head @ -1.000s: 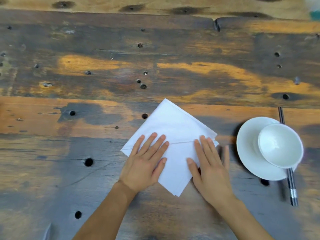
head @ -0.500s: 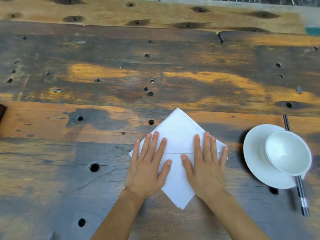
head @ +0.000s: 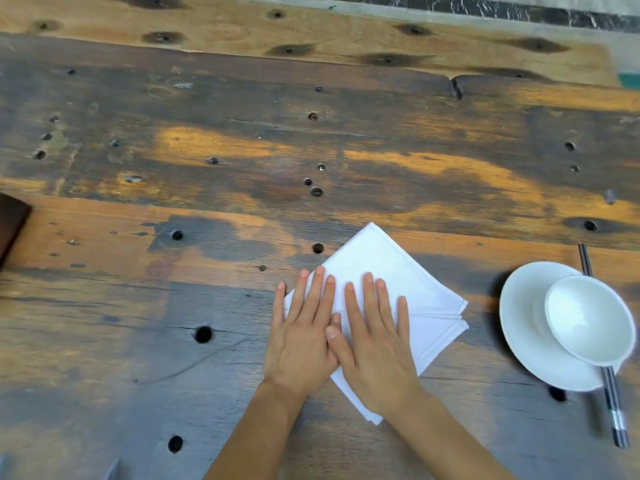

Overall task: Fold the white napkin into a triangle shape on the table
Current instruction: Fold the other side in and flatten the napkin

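A: Start with the biggest thing. What's under everything?

B: A worn wooden table, dark and orange in patches, dotted with holes. The white napkin lies on its near half, right of centre, turned like a diamond with one corner pointing away and one toward the person.

A: And the hands?

B: Both lie flat on the napkin, palms down, fingers straight and spread, gripping nothing. The left hand covers the napkin's left corner, its little finger reaching onto the wood. The right hand sits just beside it over the middle; the two thumbs touch, the right one overlapping the left.

A: Different from half a second ago?

B: Yes. Then the hands were apart with a strip of cloth showing between the thumbs, the right hand near the right corner. Now the right hand has slid left to meet the other, and the right corner is uncovered.

A: How does the cloth look?

B: Layered. A horizontal fold line runs to the right corner, where stacked hemmed edges show.

A: Anything smaller nearby?

B: A white saucer to the right, a white bowl on it, and dark chopsticks beneath them.
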The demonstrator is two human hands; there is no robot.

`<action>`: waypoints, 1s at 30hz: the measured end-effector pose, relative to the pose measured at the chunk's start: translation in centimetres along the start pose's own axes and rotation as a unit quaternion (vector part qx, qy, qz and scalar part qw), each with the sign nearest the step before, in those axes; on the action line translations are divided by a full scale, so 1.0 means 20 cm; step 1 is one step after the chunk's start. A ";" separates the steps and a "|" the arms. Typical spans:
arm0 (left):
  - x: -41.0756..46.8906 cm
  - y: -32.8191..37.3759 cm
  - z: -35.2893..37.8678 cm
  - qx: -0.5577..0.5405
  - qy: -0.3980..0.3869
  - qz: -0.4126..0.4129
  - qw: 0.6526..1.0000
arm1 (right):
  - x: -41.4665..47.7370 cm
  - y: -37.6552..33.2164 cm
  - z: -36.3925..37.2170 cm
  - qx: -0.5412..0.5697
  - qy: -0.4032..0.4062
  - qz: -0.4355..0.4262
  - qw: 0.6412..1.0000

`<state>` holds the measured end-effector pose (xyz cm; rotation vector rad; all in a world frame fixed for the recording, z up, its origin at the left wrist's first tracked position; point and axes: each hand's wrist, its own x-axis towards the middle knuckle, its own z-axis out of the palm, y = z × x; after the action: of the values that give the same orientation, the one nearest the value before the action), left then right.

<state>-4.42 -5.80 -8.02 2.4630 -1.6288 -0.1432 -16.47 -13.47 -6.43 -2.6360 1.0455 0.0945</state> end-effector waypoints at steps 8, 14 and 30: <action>-0.03 0.01 -0.06 0.015 0.003 -0.057 0.998 | 0.20 -0.03 -0.15 0.062 -0.034 -0.155 0.985; -0.10 -0.03 0.00 0.021 -0.042 -0.091 0.995 | 0.35 0.00 -0.10 -0.016 -0.075 -0.277 0.958; -0.07 -0.01 -0.04 -0.001 -0.080 -0.114 0.990 | 0.57 0.32 -0.19 -0.055 -0.040 -0.146 0.987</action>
<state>-4.72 -4.31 -7.25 2.6916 -1.3947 -0.3813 -12.68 -26.45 -6.30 -2.8273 0.6352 0.1962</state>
